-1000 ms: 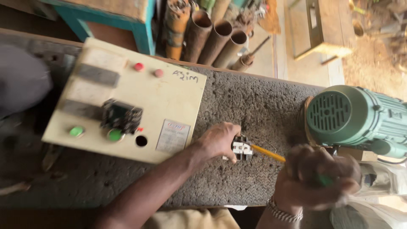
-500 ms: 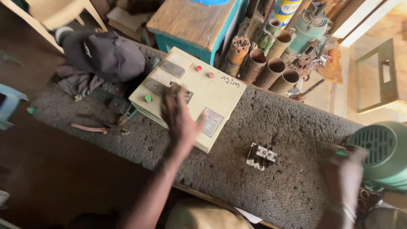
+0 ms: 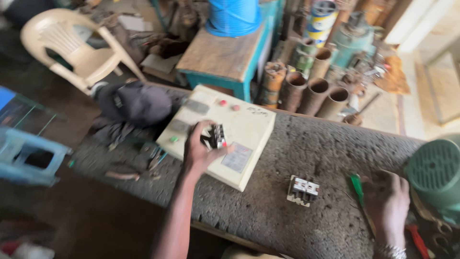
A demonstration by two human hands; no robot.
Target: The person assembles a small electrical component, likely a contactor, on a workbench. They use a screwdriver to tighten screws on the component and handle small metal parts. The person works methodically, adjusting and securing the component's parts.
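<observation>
Clasping black switch block on cream control box: left hand. Right hand, grip closed round green-handled screwdriver.

Both arms are bare, with no sleeves to see. The left hand has no glove and no ring. The right hand has no glove too. A shiny silver metal wristband goes round the right wrist, at 6 o'clock from that hand.
</observation>
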